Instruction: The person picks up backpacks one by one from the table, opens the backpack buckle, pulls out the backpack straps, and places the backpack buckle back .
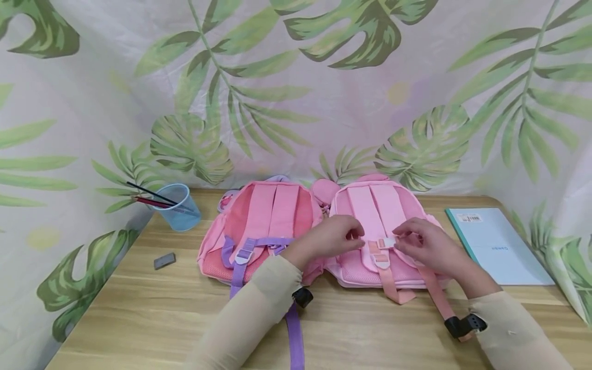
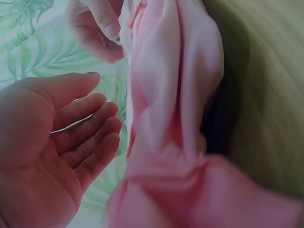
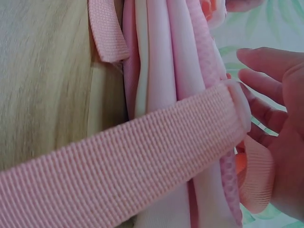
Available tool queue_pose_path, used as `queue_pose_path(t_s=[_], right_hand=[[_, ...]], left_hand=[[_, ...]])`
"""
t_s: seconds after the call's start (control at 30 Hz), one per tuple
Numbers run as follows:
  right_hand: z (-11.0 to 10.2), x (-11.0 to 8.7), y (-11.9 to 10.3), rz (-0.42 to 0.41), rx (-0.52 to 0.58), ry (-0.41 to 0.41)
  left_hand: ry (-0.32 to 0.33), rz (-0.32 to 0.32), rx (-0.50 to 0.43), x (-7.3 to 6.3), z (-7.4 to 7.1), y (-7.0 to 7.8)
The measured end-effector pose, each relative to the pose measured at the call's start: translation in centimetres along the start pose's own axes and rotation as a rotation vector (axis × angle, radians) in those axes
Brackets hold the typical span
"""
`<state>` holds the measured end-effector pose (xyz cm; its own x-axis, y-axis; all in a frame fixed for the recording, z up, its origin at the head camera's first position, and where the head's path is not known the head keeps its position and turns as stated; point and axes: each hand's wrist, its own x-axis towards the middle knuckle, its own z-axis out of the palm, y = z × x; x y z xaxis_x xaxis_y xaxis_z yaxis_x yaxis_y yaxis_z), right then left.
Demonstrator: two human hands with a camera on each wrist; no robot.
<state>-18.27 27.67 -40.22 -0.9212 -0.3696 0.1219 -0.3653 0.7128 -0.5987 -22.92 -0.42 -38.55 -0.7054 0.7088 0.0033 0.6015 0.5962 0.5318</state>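
Observation:
Two pink backpacks lie side by side with their shoulder straps up. My left hand (image 1: 339, 236) is over the left part of the right backpack (image 1: 407, 203); its fingers are loosely bent with nothing between them in the left wrist view. My right hand (image 1: 427, 241) has its fingertips right at a white buckle (image 1: 387, 242) on the peach webbing. In the right wrist view a gap shows between thumb and forefinger, and a peach strap (image 3: 118, 152) crosses in front. A second white buckle (image 1: 381, 261) sits just below.
The left backpack (image 1: 282, 210) has purple straps (image 1: 296, 336) trailing to the front. A blue mesh cup (image 1: 182, 210) with pencils and a grey eraser (image 1: 164, 261) are at the left. A light blue notebook (image 1: 504, 252) lies at the right. A leaf-patterned cloth hangs behind the table.

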Motion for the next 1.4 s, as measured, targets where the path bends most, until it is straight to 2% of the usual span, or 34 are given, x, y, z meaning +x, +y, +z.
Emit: queue_pose_path(t_s=[0.17,0.37,0.57,0.8,1.07,1.4], right_hand=[[0.3,0.2,0.3,-0.078,0.007,-0.005],[0.8,0.6,0.4,-0.069,-0.093,-0.020],[1.0,0.9,0.4,-0.114,-0.140,-0.003],[1.5,1.0,0.2,-0.123,-0.201,-0.001],[2.2,1.1,0.2,-0.174,-0.319,0.019],[2.1,1.0,0.3,-0.132,-0.280,0.007]], left_hand=[[-0.008,-0.004,0.038,1.2,0.8,0.7],[-0.019,-0.034,0.065,2.8,1.8,1.2],[-0.021,-0.036,0.091,3.9,2.8,1.3],[-0.002,-0.004,0.165,4.2,3.7,1.2],[0.005,0.005,0.159,4.2,3.9,0.9],[-0.010,0.009,0.138,4.2,3.9,0.6]])
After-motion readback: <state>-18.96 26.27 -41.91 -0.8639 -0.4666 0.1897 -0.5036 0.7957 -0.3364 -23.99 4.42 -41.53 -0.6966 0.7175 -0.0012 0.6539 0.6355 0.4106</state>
